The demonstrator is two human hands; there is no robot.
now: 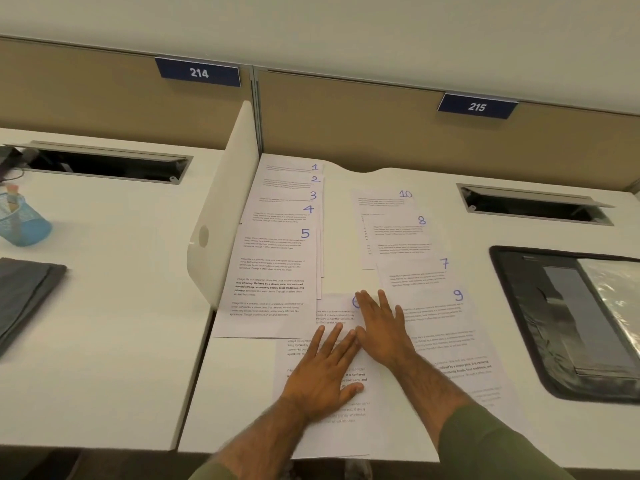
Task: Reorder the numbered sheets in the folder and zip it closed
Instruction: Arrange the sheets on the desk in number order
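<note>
White printed sheets with blue handwritten numbers lie on the desk. Sheets 1 to 4 [291, 188] overlap in a column at the left, with sheet 5 [273, 278] on top at the front. On the right lie sheet 10 [382, 199], sheet 8 [398, 233], sheet 7 [415, 275] and sheet 9 [446, 327]. My left hand [325, 372] and my right hand [381, 327] press flat, fingers straight, on a sheet [332, 427] in the front middle; my right hand hides most of its number. The black zip folder [540, 323] lies open at the right.
A white divider panel [221, 209] stands left of the sheets. Beyond it are a blue mesh pen cup [24, 220] and a dark grey folder [24, 292]. Cable slots [533, 206] sit at the back of the desk, under a tan partition with labels 214 and 215.
</note>
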